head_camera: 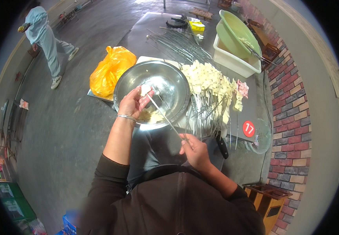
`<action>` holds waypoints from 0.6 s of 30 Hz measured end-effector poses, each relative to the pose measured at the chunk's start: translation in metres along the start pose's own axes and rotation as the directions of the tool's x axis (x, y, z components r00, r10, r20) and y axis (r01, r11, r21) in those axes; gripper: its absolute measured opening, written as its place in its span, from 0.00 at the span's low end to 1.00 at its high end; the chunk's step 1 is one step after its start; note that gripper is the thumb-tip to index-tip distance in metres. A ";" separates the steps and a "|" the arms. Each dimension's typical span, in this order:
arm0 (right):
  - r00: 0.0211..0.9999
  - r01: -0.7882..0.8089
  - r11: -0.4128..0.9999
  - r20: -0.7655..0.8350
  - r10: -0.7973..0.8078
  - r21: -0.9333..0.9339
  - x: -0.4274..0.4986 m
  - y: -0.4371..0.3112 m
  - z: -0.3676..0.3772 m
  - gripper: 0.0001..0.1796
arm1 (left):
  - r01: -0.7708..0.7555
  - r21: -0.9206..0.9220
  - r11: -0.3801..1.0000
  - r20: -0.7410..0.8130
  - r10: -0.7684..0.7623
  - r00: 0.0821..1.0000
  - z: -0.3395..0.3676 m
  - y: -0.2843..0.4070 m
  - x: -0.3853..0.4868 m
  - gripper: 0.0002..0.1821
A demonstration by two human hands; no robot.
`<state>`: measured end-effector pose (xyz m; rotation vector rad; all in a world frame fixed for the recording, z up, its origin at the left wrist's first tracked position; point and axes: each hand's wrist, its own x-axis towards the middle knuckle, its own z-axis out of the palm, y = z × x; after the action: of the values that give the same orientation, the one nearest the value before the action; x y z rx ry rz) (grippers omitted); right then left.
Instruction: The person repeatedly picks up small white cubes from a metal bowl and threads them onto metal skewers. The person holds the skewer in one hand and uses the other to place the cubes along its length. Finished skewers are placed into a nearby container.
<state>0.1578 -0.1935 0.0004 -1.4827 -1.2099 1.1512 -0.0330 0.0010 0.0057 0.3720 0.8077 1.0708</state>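
My left hand (134, 102), a metal bangle at its wrist, holds a flat pale food piece (145, 90) over a stainless-steel bowl (183, 88). More pale pieces (151, 116) lie low in the bowl. Between the thumb and fingers of my right hand (195, 149) is a long metal skewer (169, 122); its tip reaches the piece in my left hand. Whether the tip has pierced it, I cannot tell. Right of the bowl, many skewers loaded with pale pieces (206, 77) are heaped, their bare ends pointing towards me.
Bare metal skewers (178, 44) lie behind the bowl on the dark table (146, 26). An orange plastic bag (112, 72) sits left. A green basin (231, 38) leans in a white tub (231, 63). A black knife handle (222, 147) overhangs the near edge. A person (44, 38) walks at far left.
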 end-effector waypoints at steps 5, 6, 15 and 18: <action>0.999 -0.043 0.998 -0.004 0.043 0.042 0.002 0.003 -0.001 0.13 | -0.072 0.050 0.996 0.089 0.067 0.994 -0.001 -0.003 0.000 0.13; 0.999 -0.051 0.998 -0.002 0.052 0.044 0.002 0.003 -0.002 0.13 | -0.084 0.068 0.994 0.094 0.077 0.993 0.000 -0.004 0.000 0.13; 0.998 -0.055 0.998 -0.016 0.055 0.022 0.006 0.002 -0.003 0.13 | -0.102 0.103 0.989 0.115 0.090 0.989 0.004 -0.003 -0.004 0.13; 0.996 -0.084 0.995 -0.011 0.085 0.043 0.007 0.001 -0.004 0.13 | -0.120 0.117 0.986 0.141 0.104 0.985 0.004 0.000 -0.004 0.13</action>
<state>0.1628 -0.1875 -0.0008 -1.5194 -1.1161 1.2147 -0.0313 -0.0027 0.0098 0.5956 0.7417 1.0902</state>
